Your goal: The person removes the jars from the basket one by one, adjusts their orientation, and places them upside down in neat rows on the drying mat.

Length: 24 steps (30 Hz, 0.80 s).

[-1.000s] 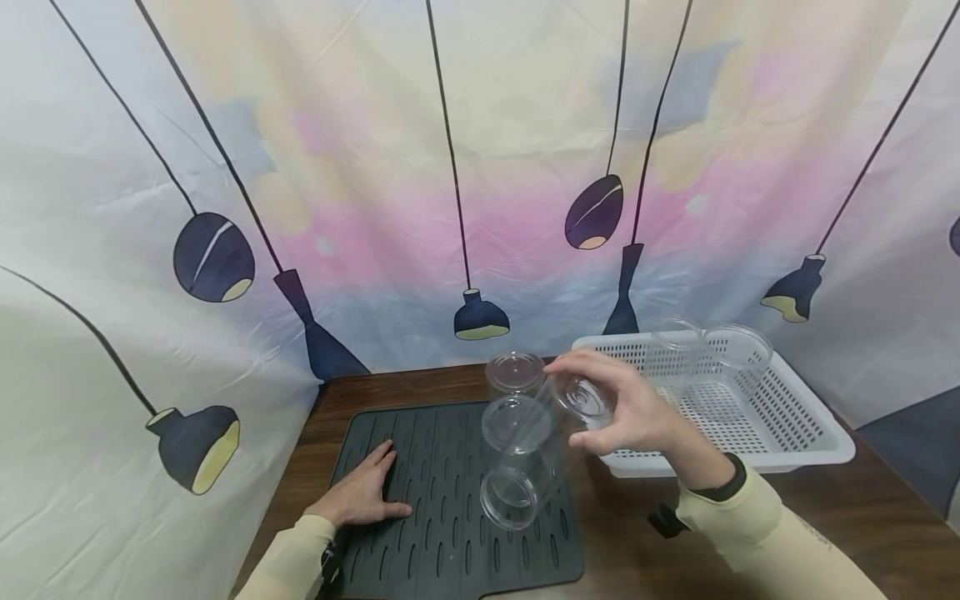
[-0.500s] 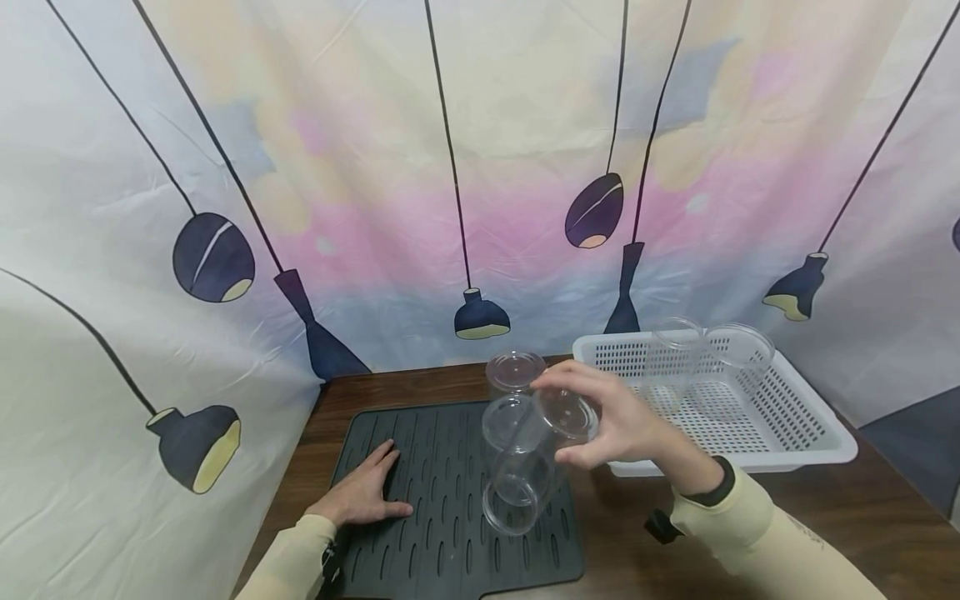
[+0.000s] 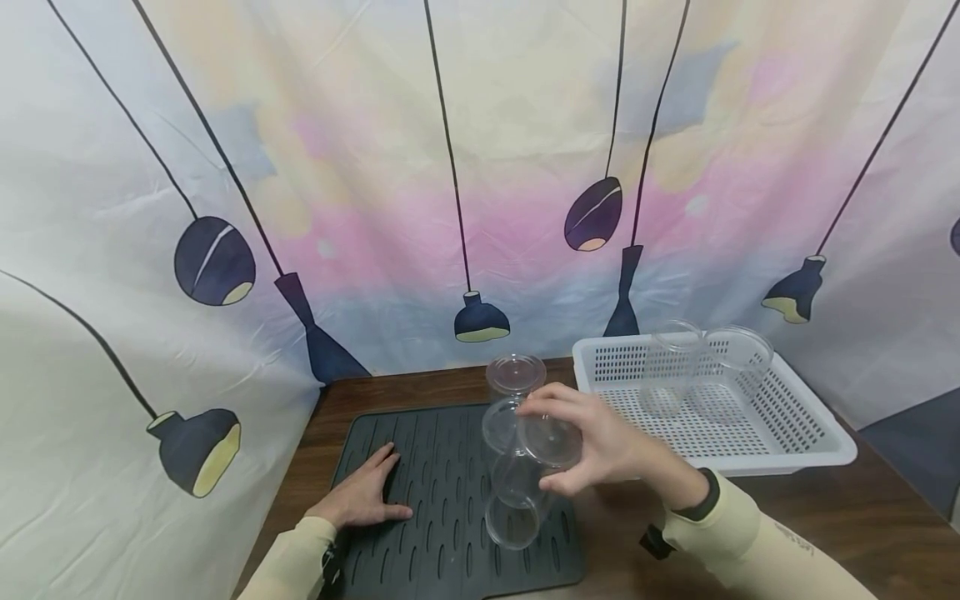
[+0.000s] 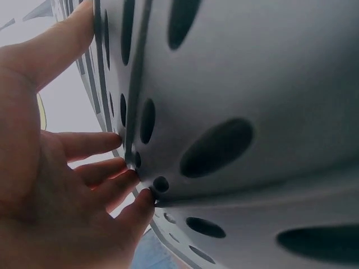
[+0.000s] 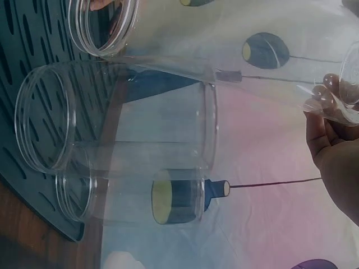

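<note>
My right hand (image 3: 603, 442) grips a clear plastic jar (image 3: 550, 440) by its base end, thumb on one side and fingers on the other. The jar's mouth points down over the dark grey ridged mat (image 3: 420, 542), leaning slightly. Whether its rim touches the mat, I cannot tell. Behind it, two similar clear jars (image 3: 516, 375) stand mouth down in a row along the mat's right side. The right wrist view shows the held jar's ringed rim (image 5: 104, 28) beside a standing jar (image 5: 47, 117). My left hand (image 3: 363, 493) rests on the mat's left side, fingers spread, fingertips (image 4: 145, 199) touching it.
A white perforated basket (image 3: 780, 462) stands at the right on the brown wooden table (image 3: 847, 517), with two clear jars (image 3: 738, 354) in it. A cloth backdrop (image 3: 375, 167) printed with hanging lamps rises behind the table's back edge.
My right hand has moved left and towards me with the jar, lowering it and tipping it nearer to upright. My left hand has stayed in place on the mat.
</note>
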Each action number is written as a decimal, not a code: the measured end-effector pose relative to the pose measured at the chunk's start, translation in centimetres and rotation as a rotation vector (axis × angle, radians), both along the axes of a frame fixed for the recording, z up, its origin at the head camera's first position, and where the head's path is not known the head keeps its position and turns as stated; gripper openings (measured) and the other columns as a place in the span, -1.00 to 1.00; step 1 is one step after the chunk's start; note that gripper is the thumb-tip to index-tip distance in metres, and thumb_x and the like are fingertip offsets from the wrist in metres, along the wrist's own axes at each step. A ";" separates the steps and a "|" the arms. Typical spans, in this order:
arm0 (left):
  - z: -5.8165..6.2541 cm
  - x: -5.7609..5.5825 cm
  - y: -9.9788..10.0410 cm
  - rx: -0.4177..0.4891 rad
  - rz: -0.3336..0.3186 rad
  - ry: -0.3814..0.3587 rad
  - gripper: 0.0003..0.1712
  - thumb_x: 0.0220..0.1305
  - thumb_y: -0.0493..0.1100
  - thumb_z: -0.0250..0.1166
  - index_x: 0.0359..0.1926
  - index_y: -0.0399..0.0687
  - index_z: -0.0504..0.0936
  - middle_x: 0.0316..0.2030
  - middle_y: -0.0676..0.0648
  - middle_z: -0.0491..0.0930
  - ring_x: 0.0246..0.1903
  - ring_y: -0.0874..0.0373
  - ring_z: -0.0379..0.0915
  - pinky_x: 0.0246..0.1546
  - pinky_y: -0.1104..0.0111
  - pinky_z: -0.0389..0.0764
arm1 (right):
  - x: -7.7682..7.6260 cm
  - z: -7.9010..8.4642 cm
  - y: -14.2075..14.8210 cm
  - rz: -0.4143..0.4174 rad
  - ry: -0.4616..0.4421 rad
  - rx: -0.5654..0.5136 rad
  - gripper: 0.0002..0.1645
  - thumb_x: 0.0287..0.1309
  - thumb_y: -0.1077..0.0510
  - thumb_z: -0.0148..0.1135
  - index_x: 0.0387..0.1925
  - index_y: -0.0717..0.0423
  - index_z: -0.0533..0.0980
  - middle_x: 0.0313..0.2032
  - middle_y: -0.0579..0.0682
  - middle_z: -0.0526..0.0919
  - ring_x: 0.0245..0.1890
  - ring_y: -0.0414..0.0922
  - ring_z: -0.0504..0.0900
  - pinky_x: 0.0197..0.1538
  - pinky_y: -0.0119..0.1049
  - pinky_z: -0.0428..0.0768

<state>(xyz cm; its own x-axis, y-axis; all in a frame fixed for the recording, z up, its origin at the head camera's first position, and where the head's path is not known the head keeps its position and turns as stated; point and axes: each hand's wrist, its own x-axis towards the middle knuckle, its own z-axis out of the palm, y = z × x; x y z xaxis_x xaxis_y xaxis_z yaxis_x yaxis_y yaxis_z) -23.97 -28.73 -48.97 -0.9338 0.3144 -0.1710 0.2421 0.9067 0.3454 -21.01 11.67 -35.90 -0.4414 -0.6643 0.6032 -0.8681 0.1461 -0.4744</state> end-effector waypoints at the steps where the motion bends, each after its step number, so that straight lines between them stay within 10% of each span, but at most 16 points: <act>1: 0.0 0.0 0.0 0.000 0.000 -0.002 0.19 -0.08 0.36 0.46 0.39 -0.30 0.29 0.47 -0.30 0.06 0.40 -0.29 0.08 0.24 -0.14 0.33 | 0.0 -0.1 0.0 0.003 0.013 0.006 -0.18 -0.20 -0.04 0.55 0.16 0.12 0.49 0.07 0.01 0.51 -0.07 -0.11 0.60 -0.12 -0.35 0.68; 24: 0.0 0.1 -0.1 0.003 -0.008 0.012 0.18 -0.08 0.36 0.46 0.39 -0.30 0.30 0.47 -0.30 0.05 0.39 -0.30 0.10 0.22 -0.14 0.35 | 0.0 -1.7 -1.1 0.049 0.084 0.101 -0.18 -0.16 -0.12 0.50 0.18 0.07 0.47 0.08 -0.08 0.46 0.03 -0.21 0.49 -0.01 -0.36 0.60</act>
